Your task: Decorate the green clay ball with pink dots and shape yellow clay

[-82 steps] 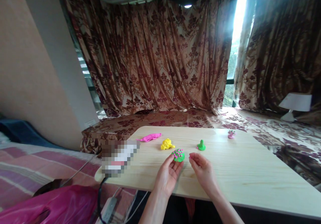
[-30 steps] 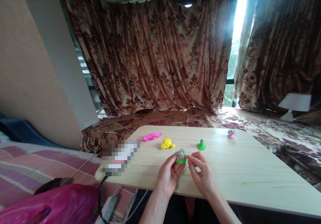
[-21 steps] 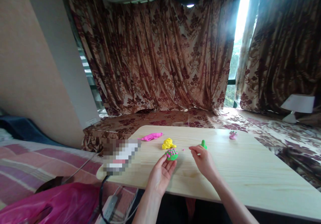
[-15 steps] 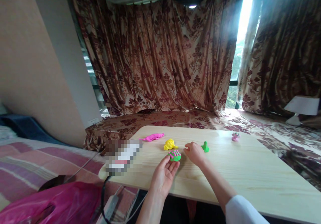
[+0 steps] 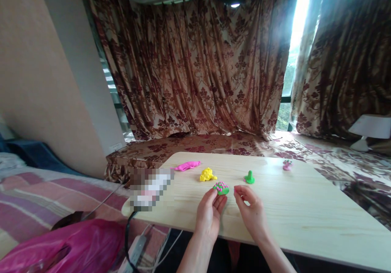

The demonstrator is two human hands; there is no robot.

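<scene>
A green modelling-clay cap dotted with small pink balls [image 5: 221, 188] rests in the fingers of my left hand [image 5: 208, 215], held just above the table. Close to its right, my right hand [image 5: 251, 208] has thumb and forefinger pinched together, with a tiny pink bit of clay [image 5: 235, 191] at the tips. The two hands are apart. Behind them stands a green clay piece [image 5: 249, 177] with an upright stem on a wider base. A lumpy yellow clay shape [image 5: 207, 175] lies beyond my left hand.
A long pink clay lump [image 5: 187, 166] lies at the far left of the wooden table [image 5: 305, 208]. A small pink clay figure [image 5: 287, 165] stands far right. A blurred-out white object [image 5: 152, 187] with a black cable covers the left edge. A pink bag [image 5: 70, 244] lies below.
My right hand has moved back from near the green stemmed piece and turned, fingertips now pinched beside the cap. My left hand has shifted slightly right with the cap, which is tilted more.
</scene>
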